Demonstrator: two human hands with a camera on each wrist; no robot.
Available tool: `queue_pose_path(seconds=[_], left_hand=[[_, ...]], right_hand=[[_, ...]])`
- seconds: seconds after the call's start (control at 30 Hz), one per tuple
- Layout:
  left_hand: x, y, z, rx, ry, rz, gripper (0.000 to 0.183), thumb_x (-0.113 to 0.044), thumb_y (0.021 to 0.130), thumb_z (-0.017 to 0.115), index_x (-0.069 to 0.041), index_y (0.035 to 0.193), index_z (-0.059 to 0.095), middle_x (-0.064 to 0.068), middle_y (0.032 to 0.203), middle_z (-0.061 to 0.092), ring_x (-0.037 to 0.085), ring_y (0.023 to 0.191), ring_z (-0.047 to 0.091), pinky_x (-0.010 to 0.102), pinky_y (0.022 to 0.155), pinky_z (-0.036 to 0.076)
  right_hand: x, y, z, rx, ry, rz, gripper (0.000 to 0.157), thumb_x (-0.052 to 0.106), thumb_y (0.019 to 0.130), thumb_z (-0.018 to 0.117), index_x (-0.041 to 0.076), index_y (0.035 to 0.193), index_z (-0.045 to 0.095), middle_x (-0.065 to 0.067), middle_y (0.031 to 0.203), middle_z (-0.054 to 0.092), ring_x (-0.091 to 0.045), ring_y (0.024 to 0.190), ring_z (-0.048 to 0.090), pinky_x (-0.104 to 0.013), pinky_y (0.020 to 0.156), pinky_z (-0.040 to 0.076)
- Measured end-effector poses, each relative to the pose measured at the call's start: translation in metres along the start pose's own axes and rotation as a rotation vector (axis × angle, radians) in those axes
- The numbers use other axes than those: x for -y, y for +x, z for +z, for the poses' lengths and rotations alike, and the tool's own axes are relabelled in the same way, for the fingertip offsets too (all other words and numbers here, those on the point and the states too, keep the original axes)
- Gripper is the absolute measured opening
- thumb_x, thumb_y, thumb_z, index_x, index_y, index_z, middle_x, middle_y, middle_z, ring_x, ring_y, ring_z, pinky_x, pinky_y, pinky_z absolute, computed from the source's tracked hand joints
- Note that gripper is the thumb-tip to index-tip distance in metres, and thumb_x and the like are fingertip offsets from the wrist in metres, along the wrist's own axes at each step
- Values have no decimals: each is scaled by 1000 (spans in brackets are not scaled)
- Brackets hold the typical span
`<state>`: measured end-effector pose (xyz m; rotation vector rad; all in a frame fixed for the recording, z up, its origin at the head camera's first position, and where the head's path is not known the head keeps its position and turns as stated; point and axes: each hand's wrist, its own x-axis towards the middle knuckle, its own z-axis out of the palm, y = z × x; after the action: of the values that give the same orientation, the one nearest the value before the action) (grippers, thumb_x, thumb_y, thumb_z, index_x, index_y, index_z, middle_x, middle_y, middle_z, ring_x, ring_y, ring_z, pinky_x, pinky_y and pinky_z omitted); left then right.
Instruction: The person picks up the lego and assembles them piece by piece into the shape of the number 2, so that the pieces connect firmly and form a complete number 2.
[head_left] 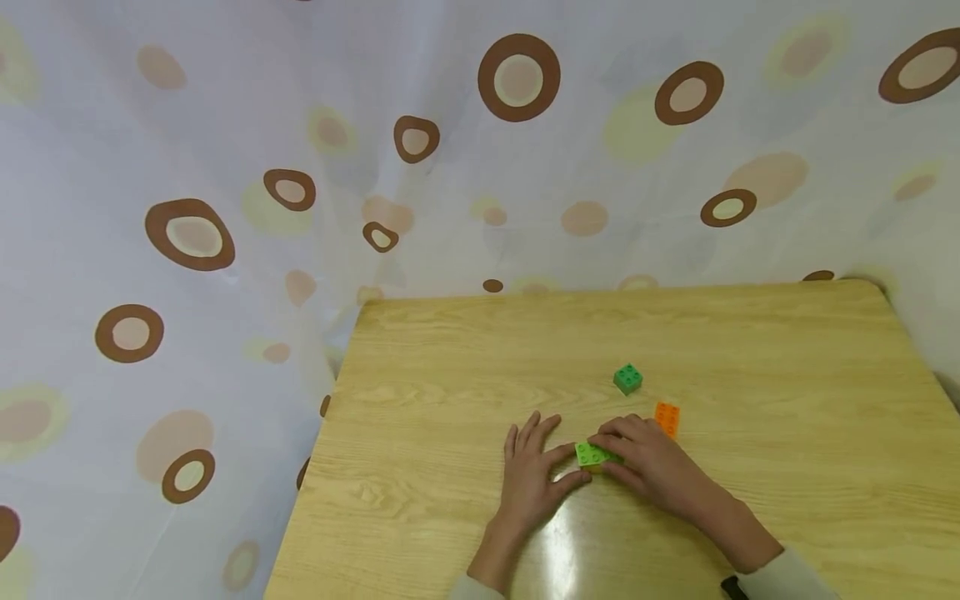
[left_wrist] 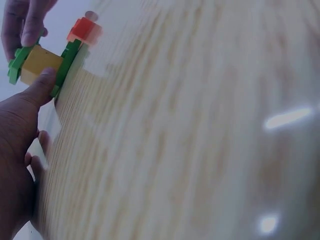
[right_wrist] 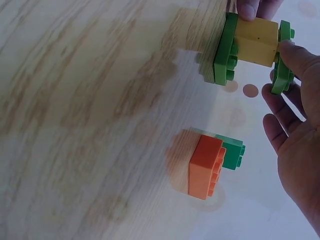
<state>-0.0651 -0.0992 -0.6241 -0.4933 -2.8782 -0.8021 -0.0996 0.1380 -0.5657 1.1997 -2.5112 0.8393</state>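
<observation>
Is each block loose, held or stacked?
Light-green flat plastic brick, on top, right hand holding it; whether clicked in, unclear.
Yellow plastic block, stacked in the middle, left hand pinching it.
Green flat plastic brick, stacked underneath, studs up.
Orange rectangular plastic brick, loose, studs up.
Dark-green square plastic brick, loose, studs up.

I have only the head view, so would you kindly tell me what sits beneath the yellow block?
Observer: A lower green plate sits beneath the yellow block.
Operator: Thank you; does the block cover that plate completely?
Observer: No, the right wrist view shows bare studs beyond the block.
Operator: And what does the right hand touch with its thumb?
Observer: In the right wrist view, the thumb lies against the upper green plate.
</observation>
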Motion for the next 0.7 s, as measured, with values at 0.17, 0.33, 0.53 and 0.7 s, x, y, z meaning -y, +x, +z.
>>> queue_pose_path(seconds=[0.17, 0.33, 0.53, 0.7], left_hand=[[-1, 5, -2, 0, 3, -1, 52, -65, 94, 65, -30, 131, 76, -2, 164, 44, 30, 160, 24, 64, 127, 17], [-2, 5, -3, 6, -6, -6, 54, -66, 93, 65, -29, 131, 76, -2, 165, 43, 29, 160, 24, 64, 127, 16], [-2, 2, -2, 6, -4, -5, 52, -65, 93, 65, -30, 130, 76, -1, 164, 44, 31, 160, 25, 65, 127, 17], [-2, 0, 0, 6, -4, -7, 51, -67, 93, 64, -33, 129, 76, -1, 164, 44, 31, 160, 25, 64, 127, 17]], right_hand=[[-3, 1, -2, 6, 0, 12, 40, 17, 84, 89, 11, 122, 76, 1, 120, 68, -19, 109, 63, -47, 84, 54], [-3, 0, -4, 7, -18, 16, 42, 18, 83, 90, 10, 122, 76, 1, 118, 68, -19, 108, 63, -47, 84, 54], [-2, -3, -5, 2, -32, 17, 42, 19, 81, 92, 11, 119, 77, 3, 115, 68, -17, 105, 62, -45, 83, 54], [-2, -5, -4, -9, -24, 12, 42, 18, 81, 92, 11, 119, 77, 6, 114, 68, -14, 103, 61, -43, 84, 52]])
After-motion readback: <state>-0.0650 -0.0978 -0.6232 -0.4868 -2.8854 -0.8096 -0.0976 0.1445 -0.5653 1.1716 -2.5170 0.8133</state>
